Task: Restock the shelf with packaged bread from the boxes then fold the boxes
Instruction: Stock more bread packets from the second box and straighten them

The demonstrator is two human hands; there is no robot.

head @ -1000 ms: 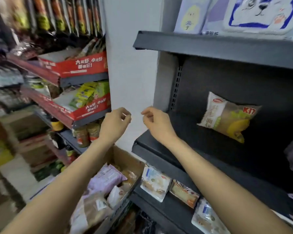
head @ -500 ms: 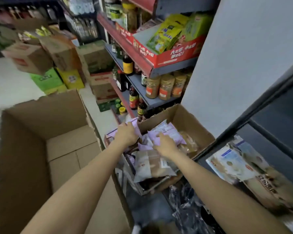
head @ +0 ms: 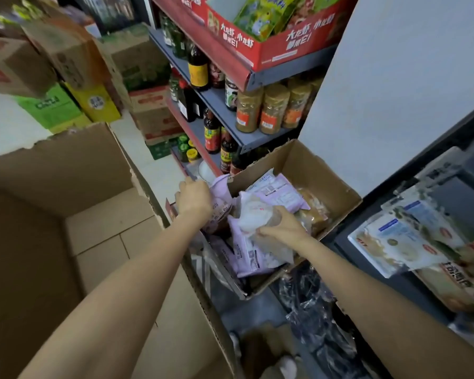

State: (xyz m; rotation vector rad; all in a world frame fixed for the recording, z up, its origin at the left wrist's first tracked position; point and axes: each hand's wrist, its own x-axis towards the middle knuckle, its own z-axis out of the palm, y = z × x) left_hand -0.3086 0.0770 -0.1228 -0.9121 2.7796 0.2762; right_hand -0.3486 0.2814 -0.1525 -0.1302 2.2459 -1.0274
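Note:
A small open cardboard box (head: 326, 170) holds several packaged breads in purple and clear wrappers. My left hand (head: 193, 199) grips a purple bread pack (head: 220, 198) at the box's left edge. My right hand (head: 283, 228) holds a clear-wrapped white bread pack (head: 253, 214) over the middle of the box. More purple packs (head: 248, 255) lie below it. Bread packs (head: 400, 242) lie on the dark shelf (head: 367, 258) at the right.
A large open cardboard box (head: 66, 187) fills the left foreground. Sauce bottles and spice jars (head: 260, 108) stand on grey shelves behind the small box. Stacked cartons (head: 66, 77) sit at the back left. Crumpled dark plastic (head: 312, 310) lies on the floor below.
My view dropped from the dark shelf to the small box. Both hands went down into it; the right now holds a clear bread pack and the left grips a purple one.

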